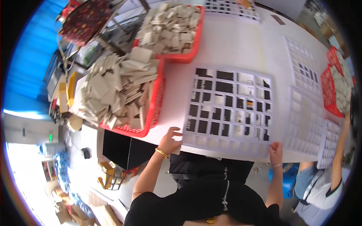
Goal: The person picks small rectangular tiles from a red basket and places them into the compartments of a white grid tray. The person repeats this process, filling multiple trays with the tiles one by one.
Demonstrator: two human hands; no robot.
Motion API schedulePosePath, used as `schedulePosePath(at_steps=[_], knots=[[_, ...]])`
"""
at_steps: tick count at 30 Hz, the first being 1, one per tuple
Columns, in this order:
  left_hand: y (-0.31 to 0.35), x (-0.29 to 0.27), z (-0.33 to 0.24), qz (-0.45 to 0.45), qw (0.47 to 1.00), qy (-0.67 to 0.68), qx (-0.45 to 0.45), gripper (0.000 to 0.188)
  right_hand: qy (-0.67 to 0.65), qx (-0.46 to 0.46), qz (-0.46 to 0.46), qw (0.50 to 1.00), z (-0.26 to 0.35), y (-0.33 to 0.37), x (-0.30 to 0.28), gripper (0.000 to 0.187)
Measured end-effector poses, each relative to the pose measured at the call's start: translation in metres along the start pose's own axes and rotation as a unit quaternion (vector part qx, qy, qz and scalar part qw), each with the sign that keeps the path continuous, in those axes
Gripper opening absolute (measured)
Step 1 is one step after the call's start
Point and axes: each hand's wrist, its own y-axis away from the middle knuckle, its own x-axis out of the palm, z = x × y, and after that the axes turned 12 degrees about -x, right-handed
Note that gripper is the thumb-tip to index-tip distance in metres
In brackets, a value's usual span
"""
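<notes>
In front of me on the white table lies a white compartment tray. Flat black, white and patterned pieces fill most of its cells; the row nearest me shows only pale cells. My left hand, with a gold bangle on the wrist, is beside the tray's near left corner. Its fingers are spread and slightly bent, and a small pale patch shows below them, too unclear to name. At the near right corner my right hand has its fingers closed on the tray's edge.
Two red baskets heaped with pale flat pieces stand at the left. More compartment trays lie at the right and far end. Another person's arm reaches in near a red basket at the right.
</notes>
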Motion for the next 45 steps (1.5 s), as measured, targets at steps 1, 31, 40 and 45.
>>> schedulePosePath(at_steps=[1,31,40,45], knots=[[0.001,-0.001,0.002,0.010,1.000,-0.008,0.005,0.055,0.018,-0.016,-0.012,1.000,-0.020,0.006,-0.008,0.031],[0.047,-0.159,-0.020,-0.378,0.894,-0.242,-0.024,0.022,0.175,-0.680,-0.048,0.711,0.392,-0.177,0.407,0.006],[0.056,-0.160,-0.013,-0.527,0.838,-0.112,0.086,0.011,0.100,-0.705,-0.027,0.701,0.385,-0.173,0.408,0.002],[0.052,-0.156,-0.017,-0.518,0.842,-0.111,0.100,0.010,0.166,-0.728,-0.044,0.664,0.400,-0.171,0.409,0.010]])
